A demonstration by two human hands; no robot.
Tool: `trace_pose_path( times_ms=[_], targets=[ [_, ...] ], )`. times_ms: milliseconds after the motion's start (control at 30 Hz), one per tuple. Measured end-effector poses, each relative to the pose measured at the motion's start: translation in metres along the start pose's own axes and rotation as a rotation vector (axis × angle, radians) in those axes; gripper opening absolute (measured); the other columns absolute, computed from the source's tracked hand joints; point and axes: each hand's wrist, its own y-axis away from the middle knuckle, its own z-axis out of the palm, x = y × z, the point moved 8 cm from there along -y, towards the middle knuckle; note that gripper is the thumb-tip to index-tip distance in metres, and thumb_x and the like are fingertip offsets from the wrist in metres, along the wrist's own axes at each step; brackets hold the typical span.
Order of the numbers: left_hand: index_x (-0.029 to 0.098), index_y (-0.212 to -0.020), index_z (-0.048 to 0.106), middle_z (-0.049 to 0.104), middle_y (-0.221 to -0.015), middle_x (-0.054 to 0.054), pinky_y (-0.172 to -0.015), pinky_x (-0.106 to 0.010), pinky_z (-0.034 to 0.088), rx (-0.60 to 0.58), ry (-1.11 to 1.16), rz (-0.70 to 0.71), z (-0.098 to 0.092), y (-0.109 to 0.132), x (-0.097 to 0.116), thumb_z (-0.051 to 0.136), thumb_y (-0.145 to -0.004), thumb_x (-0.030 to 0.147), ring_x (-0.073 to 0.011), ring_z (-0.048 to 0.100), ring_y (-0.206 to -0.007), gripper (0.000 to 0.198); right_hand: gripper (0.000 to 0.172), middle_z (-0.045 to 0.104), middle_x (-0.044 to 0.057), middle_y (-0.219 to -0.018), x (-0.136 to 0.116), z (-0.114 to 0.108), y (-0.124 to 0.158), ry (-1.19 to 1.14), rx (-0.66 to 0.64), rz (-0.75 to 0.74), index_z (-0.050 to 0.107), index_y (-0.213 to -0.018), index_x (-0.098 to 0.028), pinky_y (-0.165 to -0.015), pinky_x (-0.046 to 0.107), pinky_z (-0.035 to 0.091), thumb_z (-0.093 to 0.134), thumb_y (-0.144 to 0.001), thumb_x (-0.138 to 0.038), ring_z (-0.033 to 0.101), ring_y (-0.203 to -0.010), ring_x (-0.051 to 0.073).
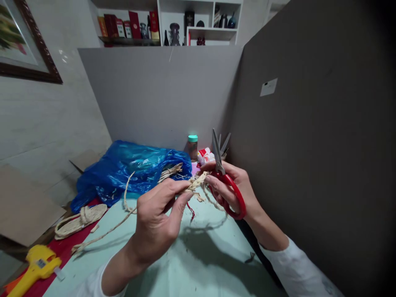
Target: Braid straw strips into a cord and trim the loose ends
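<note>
Between my two hands, above the table, is a pale braided straw cord (198, 180) with loose frayed ends. My left hand (161, 214) pinches its left part between thumb and fingers. My right hand (230, 185) pinches the other end with thumb and fingertips. Red-handled scissors (232, 194) hang on that same hand, their blades pointing up and away from the cord. Lengths of straw cord (107, 229) trail left behind my left hand, and another loop curves below my right hand. A thin red string (191, 211) dangles near the cord.
A blue plastic bag (123, 165) with straw inside lies at the back left. Coiled straw cord (82, 218) and a yellow glue gun (35, 268) lie on the left. A jar with a green lid (192, 146) stands behind. A grey partition (309, 144) rises on the right.
</note>
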Motion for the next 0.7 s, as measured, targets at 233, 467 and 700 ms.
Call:
trace_pose_path(
  times_ms=[233,467,700],
  targets=[
    [0.019,-0.108,0.067,0.071,-0.089,-0.004,-0.065,-0.022,0.049,-0.071,-0.022,-0.099,0.008,-0.002,-0.013,0.062,-0.085,0.016,-0.0132,0.063,-0.072,0.024,0.011,0.060,0.000,-0.072,-0.020,-0.012,-0.002,0.249,0.017,-0.138,0.064,-0.086,-0.017,-0.056,0.022,0.043,0.065,-0.084,-0.028,0.051,-0.061,0.010],
    [0.018,-0.081,0.073,0.069,-0.087,-0.006,-0.074,-0.026,0.047,-0.251,0.212,-0.334,0.023,-0.007,-0.035,0.060,-0.086,0.021,-0.0170,0.062,-0.082,0.014,0.012,0.064,0.002,-0.078,-0.028,-0.026,0.000,0.280,0.023,-0.160,0.064,-0.086,-0.017,-0.060,0.023,0.045,0.067,-0.084,-0.028,0.055,-0.067,0.012],
    [0.015,-0.084,0.071,0.066,-0.072,-0.004,-0.055,-0.021,0.037,-0.460,0.696,-0.759,0.056,0.019,-0.055,0.059,-0.088,0.031,-0.0082,0.045,-0.055,0.020,0.016,0.060,0.000,-0.075,-0.020,-0.031,-0.002,0.232,-0.033,-0.067,0.065,-0.084,-0.018,-0.054,0.022,0.041,0.071,-0.081,-0.032,0.050,-0.061,0.010]
  ],
)
